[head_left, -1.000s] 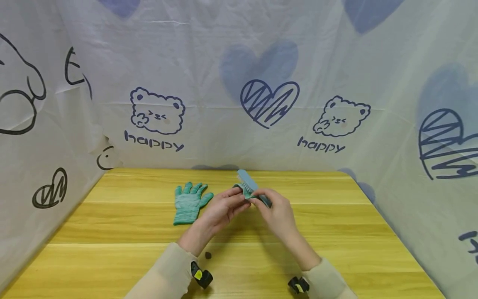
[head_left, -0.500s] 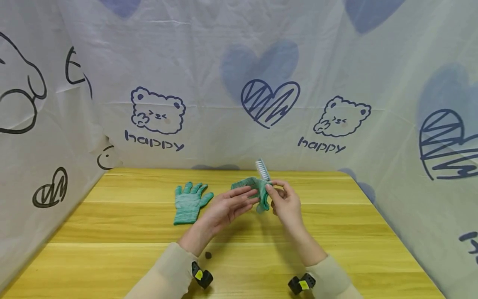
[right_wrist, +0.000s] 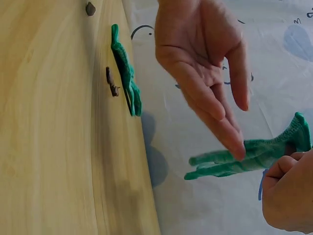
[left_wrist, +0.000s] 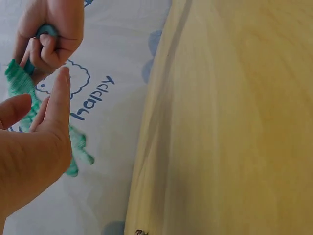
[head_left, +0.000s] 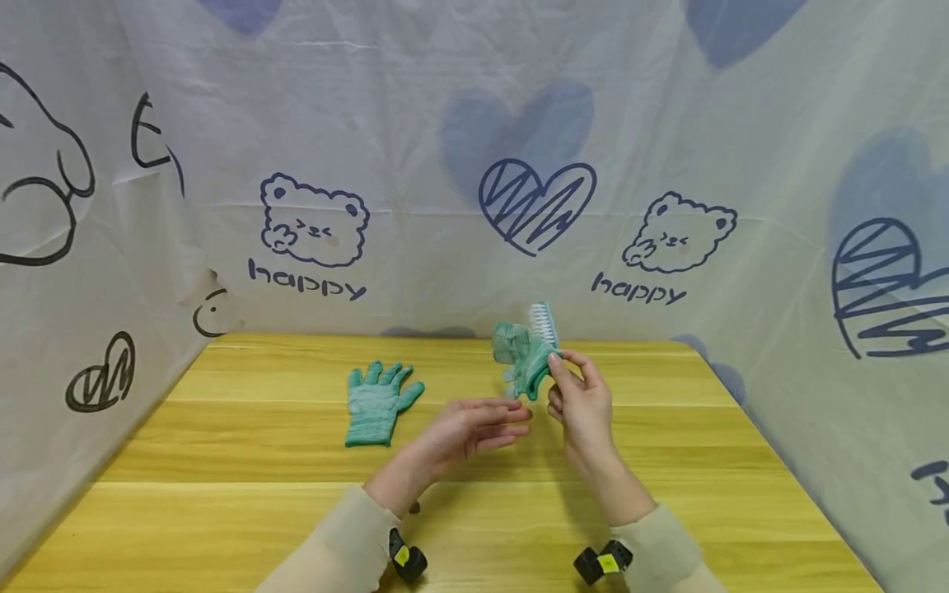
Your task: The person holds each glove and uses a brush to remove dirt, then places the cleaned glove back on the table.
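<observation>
My right hand (head_left: 586, 403) pinches the cuff of a green knit glove (head_left: 526, 362), which hangs above the table with its fingers to the left. The same hand grips a light blue brush (head_left: 544, 324) whose white bristles rise behind the glove. The looped end of the brush handle (left_wrist: 47, 30) pokes out of the curled fingers in the left wrist view. My left hand (head_left: 474, 424) has its fingers extended just below the glove; its fingertips overlap the glove in the right wrist view. A second green glove (head_left: 372, 405) lies flat on the table, left of both hands.
A yellow wooden table (head_left: 704, 461) spreads beneath the hands, with a printed white curtain (head_left: 423, 239) behind it. Small dark lumps (right_wrist: 90, 9) lie on the tabletop; one is partly hidden by the left forearm in the head view.
My right hand has moved right with the glove and brush, and the bristles have turned toward the camera. My left hand has come away from the glove, lower and slightly right.
</observation>
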### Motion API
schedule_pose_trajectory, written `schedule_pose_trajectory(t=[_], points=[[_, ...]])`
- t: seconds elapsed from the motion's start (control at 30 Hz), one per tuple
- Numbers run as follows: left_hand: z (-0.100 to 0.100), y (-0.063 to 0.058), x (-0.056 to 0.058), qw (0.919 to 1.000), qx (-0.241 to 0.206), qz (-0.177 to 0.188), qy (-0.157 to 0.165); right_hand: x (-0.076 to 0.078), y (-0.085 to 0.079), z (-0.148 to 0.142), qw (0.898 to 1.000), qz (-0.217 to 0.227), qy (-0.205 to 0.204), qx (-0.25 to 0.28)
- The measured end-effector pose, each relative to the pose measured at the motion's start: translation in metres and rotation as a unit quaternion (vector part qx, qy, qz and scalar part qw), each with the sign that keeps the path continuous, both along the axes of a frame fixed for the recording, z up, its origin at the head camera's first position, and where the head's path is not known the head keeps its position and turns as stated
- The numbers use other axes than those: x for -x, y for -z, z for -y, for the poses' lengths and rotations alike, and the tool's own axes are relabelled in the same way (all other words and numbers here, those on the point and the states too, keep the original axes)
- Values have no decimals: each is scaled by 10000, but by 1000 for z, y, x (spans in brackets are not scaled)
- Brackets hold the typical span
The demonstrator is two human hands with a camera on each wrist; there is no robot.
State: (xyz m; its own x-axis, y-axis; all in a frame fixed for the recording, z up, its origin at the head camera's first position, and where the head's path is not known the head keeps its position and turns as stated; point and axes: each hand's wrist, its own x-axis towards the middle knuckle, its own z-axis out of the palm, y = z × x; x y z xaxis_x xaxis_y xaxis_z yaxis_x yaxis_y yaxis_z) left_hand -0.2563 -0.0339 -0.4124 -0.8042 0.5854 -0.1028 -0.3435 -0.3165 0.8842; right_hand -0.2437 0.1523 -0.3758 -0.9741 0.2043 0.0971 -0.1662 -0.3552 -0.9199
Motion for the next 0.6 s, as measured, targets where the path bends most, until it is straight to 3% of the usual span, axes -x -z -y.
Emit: schedule_pose_trajectory(t=[0.13, 0.23, 0.4, 0.6], points=[[-1, 0, -2, 9995, -142, 126, 271, -2, -1, 3, 9998, -34, -105, 184], [-1, 0, -2, 9993, -257, 44, 267, -3, 0, 5, 9998, 17, -187, 111], [-1, 1, -1, 9981, -501, 5, -361, -2, 4, 6, 9997, 174, -75, -157], [-2, -1, 0, 9878, -823, 185, -1308, 0, 10, 7, 9983, 280, 3, -515]])
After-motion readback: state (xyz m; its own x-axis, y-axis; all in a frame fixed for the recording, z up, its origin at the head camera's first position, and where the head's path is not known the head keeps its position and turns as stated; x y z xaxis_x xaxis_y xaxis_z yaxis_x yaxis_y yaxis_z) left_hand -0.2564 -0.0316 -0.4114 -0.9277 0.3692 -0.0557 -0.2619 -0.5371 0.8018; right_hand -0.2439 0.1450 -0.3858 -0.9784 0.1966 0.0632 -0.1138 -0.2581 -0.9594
